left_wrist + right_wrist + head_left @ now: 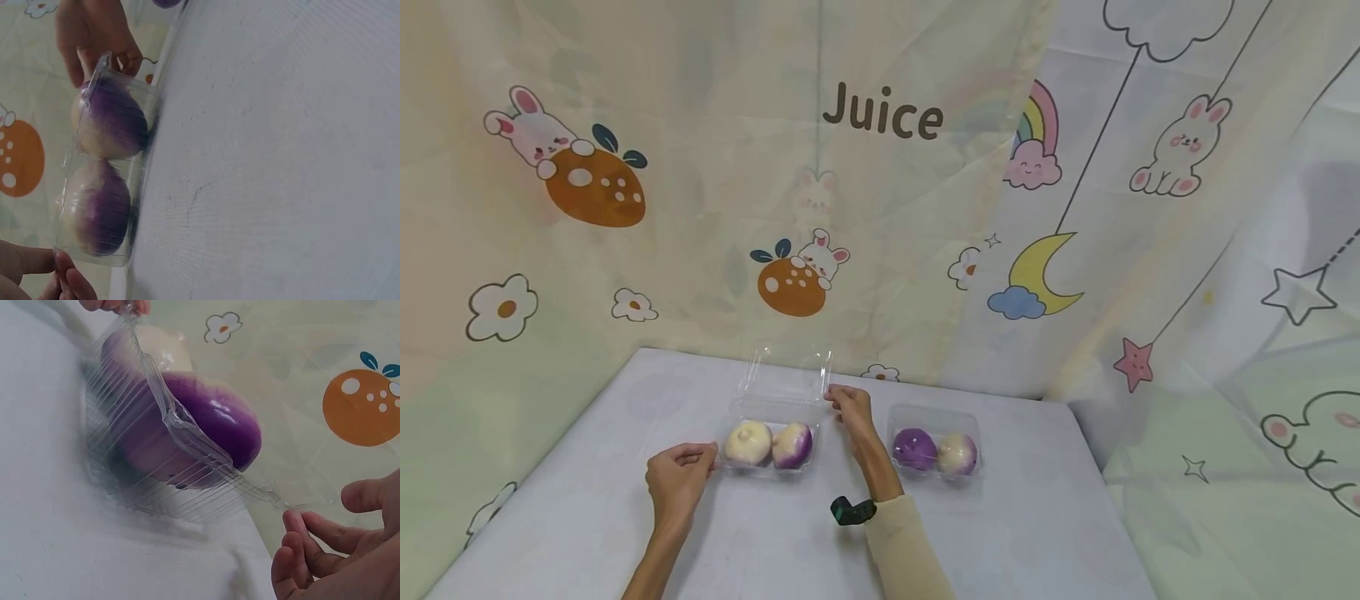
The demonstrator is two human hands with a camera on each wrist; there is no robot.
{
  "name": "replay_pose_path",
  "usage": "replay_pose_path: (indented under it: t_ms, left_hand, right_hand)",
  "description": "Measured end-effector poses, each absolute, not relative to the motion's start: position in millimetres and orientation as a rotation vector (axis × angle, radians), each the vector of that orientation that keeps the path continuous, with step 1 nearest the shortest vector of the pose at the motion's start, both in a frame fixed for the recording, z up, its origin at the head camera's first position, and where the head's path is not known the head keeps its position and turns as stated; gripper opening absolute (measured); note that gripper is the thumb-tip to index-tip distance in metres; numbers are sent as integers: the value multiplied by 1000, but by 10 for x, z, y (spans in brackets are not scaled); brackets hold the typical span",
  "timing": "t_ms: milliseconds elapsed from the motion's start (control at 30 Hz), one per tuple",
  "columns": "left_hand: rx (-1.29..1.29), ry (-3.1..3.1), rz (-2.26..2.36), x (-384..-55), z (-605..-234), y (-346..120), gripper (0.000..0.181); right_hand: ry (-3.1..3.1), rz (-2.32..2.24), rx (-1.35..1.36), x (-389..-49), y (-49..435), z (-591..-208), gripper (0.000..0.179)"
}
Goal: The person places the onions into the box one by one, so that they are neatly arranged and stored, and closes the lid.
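Observation:
A clear plastic clamshell container [775, 475] rests on the white table with its lid [786, 373] standing up at the back. Two round purple-and-white vegetables that look like turnips lie inside: a mostly white one [748, 442] at left and a purple-sided one [792, 445] at right. My left hand [681, 483] pinches the container's left rim between thumb and fingers. At the right side, my right hand [852, 412] holds the lid's edge near the hinge, its thumb [362, 495] on one side and fingers on the other.
To the right sits a second clear container [936, 414], holding a purple turnip [914, 449] and a white-and-purple one [957, 454]. A printed curtain [880, 192] hangs behind the table [760, 542]. A dark band [853, 511] is on my right wrist.

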State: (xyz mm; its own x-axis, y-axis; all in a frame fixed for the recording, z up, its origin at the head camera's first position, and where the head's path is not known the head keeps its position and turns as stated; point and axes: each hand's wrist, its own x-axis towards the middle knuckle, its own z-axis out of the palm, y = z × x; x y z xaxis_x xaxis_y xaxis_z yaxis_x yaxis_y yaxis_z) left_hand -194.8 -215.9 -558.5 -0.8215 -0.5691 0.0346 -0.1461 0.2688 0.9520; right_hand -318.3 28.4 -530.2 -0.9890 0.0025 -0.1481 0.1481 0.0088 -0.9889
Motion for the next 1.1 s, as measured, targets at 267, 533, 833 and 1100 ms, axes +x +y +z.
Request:
replay_pose_path:
  t_ms: [267, 533, 833, 1100]
  left_hand:
    - [650, -2172, -1560, -1956, -5595, -2164, 23]
    - [661, -2161, -1565, -1940, -5575, -2152, 21]
    - [661, -2165, -1551, -1939, -5582, -2149, 21]
    - [654, -2166, -1532, -1964, -5602, -2156, 21]
  right_hand:
    - [2184, -2128, 135, -3166, 310, -5253, 34]
    - [2236, -2150, 122, -3169, 316, -5266, 31]
    - [2275, -2145, 67, -3149, 358, -5243, 31]
    - [2324, -2129, -15, -3144, 399, -5230, 34]
